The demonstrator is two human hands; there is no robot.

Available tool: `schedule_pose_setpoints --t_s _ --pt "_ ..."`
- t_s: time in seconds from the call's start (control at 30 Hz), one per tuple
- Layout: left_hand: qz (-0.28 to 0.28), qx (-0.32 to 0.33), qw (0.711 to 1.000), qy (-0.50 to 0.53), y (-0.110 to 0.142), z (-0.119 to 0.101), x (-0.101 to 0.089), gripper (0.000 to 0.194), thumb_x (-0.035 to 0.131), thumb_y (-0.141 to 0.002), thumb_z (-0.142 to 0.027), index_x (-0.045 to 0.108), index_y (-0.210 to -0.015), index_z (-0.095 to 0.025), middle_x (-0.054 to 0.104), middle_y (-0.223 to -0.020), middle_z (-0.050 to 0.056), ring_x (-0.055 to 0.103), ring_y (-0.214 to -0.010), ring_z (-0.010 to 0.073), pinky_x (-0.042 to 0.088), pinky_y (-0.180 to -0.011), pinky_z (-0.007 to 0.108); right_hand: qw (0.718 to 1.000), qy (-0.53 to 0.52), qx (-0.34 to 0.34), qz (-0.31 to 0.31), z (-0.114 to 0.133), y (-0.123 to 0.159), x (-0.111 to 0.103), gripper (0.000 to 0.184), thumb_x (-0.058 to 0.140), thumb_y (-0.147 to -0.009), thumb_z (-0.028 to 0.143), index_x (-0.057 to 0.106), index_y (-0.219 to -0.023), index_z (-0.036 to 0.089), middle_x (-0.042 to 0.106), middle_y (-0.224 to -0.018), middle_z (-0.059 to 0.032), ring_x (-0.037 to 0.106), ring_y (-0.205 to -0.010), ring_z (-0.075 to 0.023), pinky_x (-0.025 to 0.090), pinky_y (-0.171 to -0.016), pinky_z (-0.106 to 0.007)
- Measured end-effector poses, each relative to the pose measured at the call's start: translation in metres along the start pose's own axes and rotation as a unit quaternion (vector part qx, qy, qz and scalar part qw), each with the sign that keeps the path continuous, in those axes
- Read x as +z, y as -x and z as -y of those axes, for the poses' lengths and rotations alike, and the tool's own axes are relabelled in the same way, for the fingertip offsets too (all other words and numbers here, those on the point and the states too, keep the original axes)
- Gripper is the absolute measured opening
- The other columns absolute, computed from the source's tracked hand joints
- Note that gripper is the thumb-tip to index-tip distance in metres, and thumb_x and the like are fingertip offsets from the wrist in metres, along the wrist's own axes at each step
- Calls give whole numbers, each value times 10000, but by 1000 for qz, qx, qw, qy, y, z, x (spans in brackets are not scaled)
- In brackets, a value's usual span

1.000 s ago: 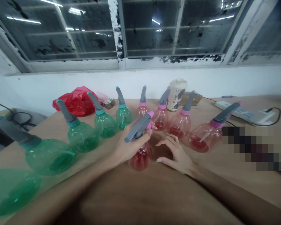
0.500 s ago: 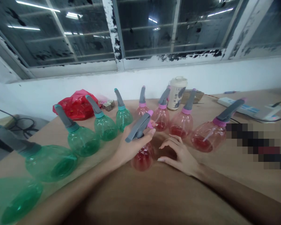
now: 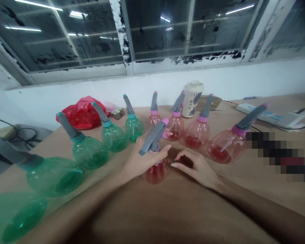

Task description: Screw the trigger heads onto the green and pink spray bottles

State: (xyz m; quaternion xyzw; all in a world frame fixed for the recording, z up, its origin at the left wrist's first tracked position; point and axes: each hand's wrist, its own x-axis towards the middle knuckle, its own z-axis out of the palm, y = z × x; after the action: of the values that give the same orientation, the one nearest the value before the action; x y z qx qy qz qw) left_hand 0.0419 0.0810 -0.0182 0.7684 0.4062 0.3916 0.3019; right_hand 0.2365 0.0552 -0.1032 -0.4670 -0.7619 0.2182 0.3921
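Observation:
In the middle of the head view, a clear pink spray bottle (image 3: 155, 173) with red liquid stands on the wooden table (image 3: 142, 210). My left hand (image 3: 142, 156) is wrapped round its neck, just under the grey sprayer head (image 3: 152, 138) with its pink tip and trigger. To the right of the bottle, my right hand (image 3: 197, 169) rests low, fingers curled and the thumb apart from them, with nothing visible between. A pink spray bottle (image 3: 197, 134) stands just beyond the right hand.
Several green spray bottles (image 3: 90, 150) line the left side and several pink ones (image 3: 227, 145) curve to the right. Behind are a red plastic bag (image 3: 78, 113), a paper cup (image 3: 191, 100) and a power strip (image 3: 259, 115). A window is above the white wall (image 3: 152, 83).
My right thumb and fingers have drawn a little closer together. The sprayer head in my left hand has shifted slightly right. The other bottles have stayed in place.

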Motion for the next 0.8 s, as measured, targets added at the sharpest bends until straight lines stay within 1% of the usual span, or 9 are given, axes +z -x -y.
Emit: schedule_pose_setpoints --t_s 0.1,0.17,0.3,0.43,0.57,0.7,0.8 --pt "-19 -4 1000 8 1 1 1 214 615 -755 -300 597 -953 -220 652 -746 22 615 -649 183 499 -594 298 1000 0 7 5 1 -1 0 204 560 -853 424 575 -818 224 641 -812 4 601 -751 -165 472 -723 -336" --pt "-20 -12 1000 5 2 2 2 178 599 -764 -307 596 -917 -217 658 -734 27 633 -669 198 510 -610 314 1000 7 11 3 1 -1 0 191 549 -863 403 578 -809 222 638 -803 4 599 -735 -162 470 -703 -328" --pt "-21 -7 1000 12 2 1 3 185 589 -765 -295 594 -931 -213 671 -773 31 642 -679 192 523 -644 322 1000 10 18 -1 2 -1 0 184 537 -872 383 575 -799 219 638 -788 5 596 -724 -162 464 -697 -322" --pt "-27 0 999 20 2 -2 3 125 574 -763 -268 589 -871 -206 662 -764 16 640 -693 172 516 -668 293 1000 15 20 -3 0 -1 1 178 538 -872 369 575 -788 216 641 -780 3 592 -715 -158 460 -692 -311" --pt "-21 -11 1000 0 1 -2 2 92 556 -772 -281 577 -810 -199 619 -680 -6 594 -604 145 494 -610 269 1000 12 20 1 -1 -1 2 189 539 -870 382 579 -789 216 641 -778 3 590 -713 -153 460 -691 -299" --pt "-20 -13 1000 -2 1 -3 2 82 575 -757 -281 562 -773 -201 621 -687 -5 562 -579 132 471 -571 250 1000 13 19 1 -1 -1 2 182 542 -869 377 573 -786 218 638 -787 6 593 -725 -150 457 -699 -294" --pt "-15 -19 1000 -4 1 -9 1 103 590 -741 -274 538 -691 -201 579 -618 -24 488 -492 105 428 -502 233 1000 18 15 0 -1 0 2 183 539 -871 382 578 -795 220 634 -793 8 589 -724 -148 453 -697 -293"
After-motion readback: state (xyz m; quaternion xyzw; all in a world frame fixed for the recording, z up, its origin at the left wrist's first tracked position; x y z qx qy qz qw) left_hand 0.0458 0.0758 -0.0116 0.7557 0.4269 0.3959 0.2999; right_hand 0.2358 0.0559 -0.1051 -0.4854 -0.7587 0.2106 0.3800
